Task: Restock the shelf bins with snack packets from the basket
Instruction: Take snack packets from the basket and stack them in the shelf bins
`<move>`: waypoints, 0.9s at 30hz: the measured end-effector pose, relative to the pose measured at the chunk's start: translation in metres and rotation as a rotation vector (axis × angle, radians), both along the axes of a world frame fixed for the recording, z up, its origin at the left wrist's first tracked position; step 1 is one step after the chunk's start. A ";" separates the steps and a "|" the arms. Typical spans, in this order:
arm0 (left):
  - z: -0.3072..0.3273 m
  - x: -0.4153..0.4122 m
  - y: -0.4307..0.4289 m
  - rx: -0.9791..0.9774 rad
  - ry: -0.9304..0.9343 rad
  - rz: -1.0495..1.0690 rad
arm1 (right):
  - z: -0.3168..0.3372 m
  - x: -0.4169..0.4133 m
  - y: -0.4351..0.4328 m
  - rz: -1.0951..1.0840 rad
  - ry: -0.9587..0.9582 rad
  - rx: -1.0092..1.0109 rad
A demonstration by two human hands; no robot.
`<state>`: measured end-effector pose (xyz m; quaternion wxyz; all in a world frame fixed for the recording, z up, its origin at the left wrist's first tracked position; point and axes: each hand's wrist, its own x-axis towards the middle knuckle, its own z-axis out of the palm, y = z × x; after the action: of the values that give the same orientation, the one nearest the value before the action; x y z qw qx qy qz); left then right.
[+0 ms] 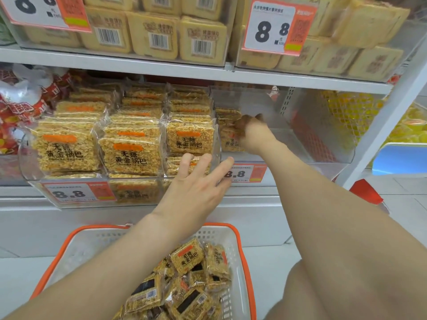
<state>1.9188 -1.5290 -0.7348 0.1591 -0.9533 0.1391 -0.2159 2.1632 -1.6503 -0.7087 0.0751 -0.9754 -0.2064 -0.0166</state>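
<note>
One snack packet (227, 137) stands upright in the curled, blurred fingers of the right hand (253, 133), against the left wall of a sparsely filled clear bin (288, 144). The left hand (198, 181) hovers with fingers spread, holding nothing, before the full neighbouring bin (25, 167). More packets (184, 257) lie in the basket (76, 236) below.

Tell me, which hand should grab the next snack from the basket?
Probably left. The left hand is open, empty and nearer the basket; the right hand is in the bin, gripping packets.
</note>
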 end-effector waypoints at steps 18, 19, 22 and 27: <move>0.001 -0.001 0.001 -0.045 0.103 -0.009 | 0.020 -0.020 0.006 -0.227 0.205 0.275; 0.002 -0.002 0.001 -0.046 0.108 -0.011 | 0.020 -0.020 0.006 -0.231 0.208 0.273; 0.001 -0.003 0.002 -0.040 0.107 -0.016 | 0.017 -0.020 0.005 -0.259 0.225 0.289; 0.000 -0.003 0.003 -0.042 0.082 -0.010 | 0.016 -0.026 -0.006 -0.276 0.179 0.265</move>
<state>1.9157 -1.5264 -0.7350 0.1320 -0.9638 0.1455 -0.1805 2.1375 -1.6559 -0.6929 0.2179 -0.9736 -0.0593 0.0331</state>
